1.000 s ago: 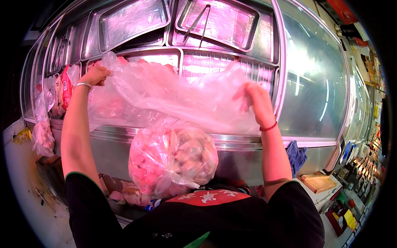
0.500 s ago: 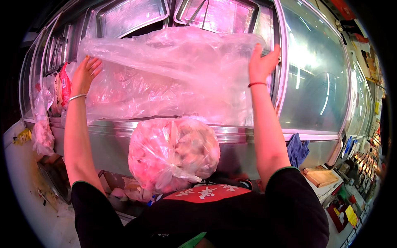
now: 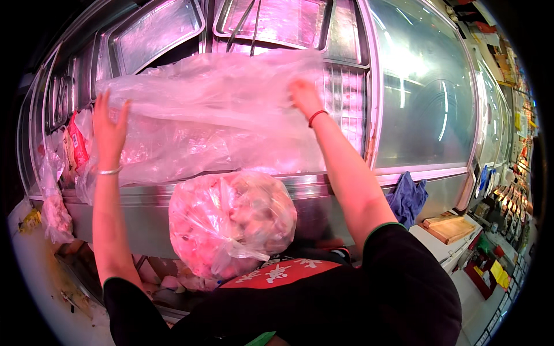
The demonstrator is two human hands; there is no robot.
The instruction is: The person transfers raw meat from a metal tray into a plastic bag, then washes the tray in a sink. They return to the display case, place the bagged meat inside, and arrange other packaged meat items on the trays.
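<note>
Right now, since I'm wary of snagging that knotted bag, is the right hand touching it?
Apart: the head view shows a stretch of plastic sheet between the right hand and the knotted bag.

I saw the right hand (image 3: 306,98) only in blur, and could not tell whether it gripped the plastic sheet (image 3: 213,127), which mostly hid what lay beneath. The upper edge of view cut off the tongs (image 3: 242,25); goods (image 3: 511,197) at far right were too small to name.
</note>
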